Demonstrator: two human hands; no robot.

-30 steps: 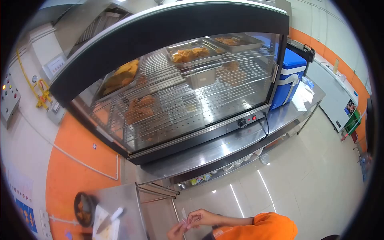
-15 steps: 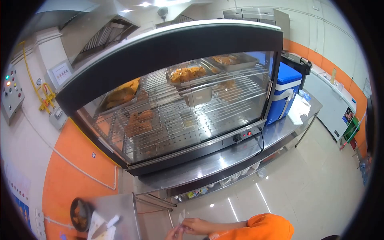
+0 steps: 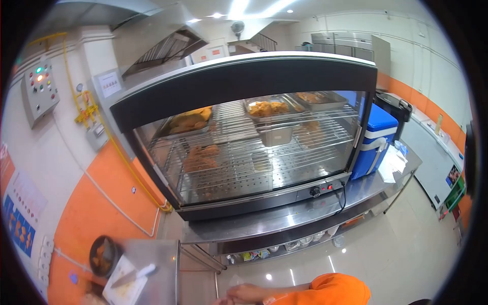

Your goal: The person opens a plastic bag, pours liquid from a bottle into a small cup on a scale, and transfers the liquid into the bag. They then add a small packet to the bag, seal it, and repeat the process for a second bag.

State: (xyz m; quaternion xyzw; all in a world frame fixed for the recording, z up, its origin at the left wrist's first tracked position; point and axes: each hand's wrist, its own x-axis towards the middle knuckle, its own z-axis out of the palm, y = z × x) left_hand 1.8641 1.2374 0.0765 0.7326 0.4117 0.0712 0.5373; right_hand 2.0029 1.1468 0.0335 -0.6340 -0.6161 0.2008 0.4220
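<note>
Apparently we're mid-fiddle with a clear scrap [image 3: 236, 279], maybe plastic, just beyond our right hand [image 3: 245, 292]. That hand looks bunched, but we can't tell if it's pinching the scrap. Our left hand [image 3: 222, 301], close by, is mostly cut off, so its hold is unclear too. Left of the hands: knife [image 3: 134, 276] on board [image 3: 133, 291], on a table [image 3: 163, 259]. Straight beyond: cabinet [image 3: 244, 73] with food [image 3: 269, 109]. We judge the next move calls for a sure two-handed pinch on something so thin.
</note>
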